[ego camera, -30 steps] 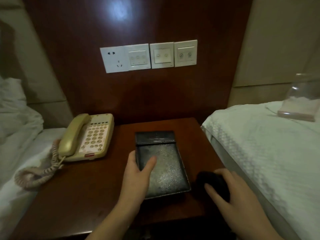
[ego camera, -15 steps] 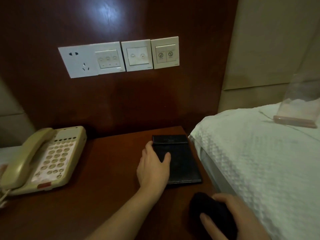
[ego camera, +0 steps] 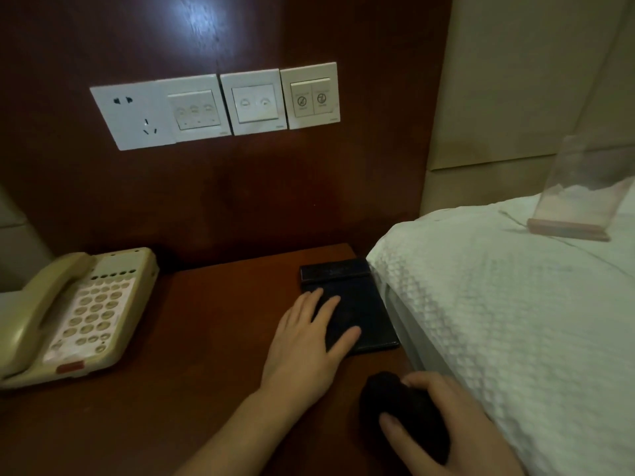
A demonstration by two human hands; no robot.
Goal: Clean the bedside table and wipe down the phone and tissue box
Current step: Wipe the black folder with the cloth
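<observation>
The left hand [ego camera: 311,341] lies flat, fingers straight and spread, on the near left part of the black tissue box [ego camera: 348,305], pressing it down rather than gripping it. The box sits flat on the desk [ego camera: 192,338], its far end toward the wall panel and its right edge just beside the bed [ego camera: 498,304]. The right hand [ego camera: 443,427], nearer the person and to the right of the left hand, is curled around a dark cloth [ego camera: 398,403], which rests on the desk just short of the box's near edge.

The step in hand looks like parking the box at the bedside edge and steadying it so the cloth can work. To do it well, keep the left palm's pressure straight down; a low, smooth case like this will likely skate on polished wood if pushed sideways. Bring the cloth up from the near edge and draw it away from the left hand, toward the far end, in overlapping passes. Then shift the left hand to a wiped patch so the part under the palm gets covered too. Mind the right edge: the bedsheet hangs close, and a wide stroke could drag it or snag the cloth.

The phone [ego camera: 74,312] sits well to the left of the left hand, handset on its cradle, and looks untouched by either hand. The bare wood between it and the box is open to the cloth.
</observation>
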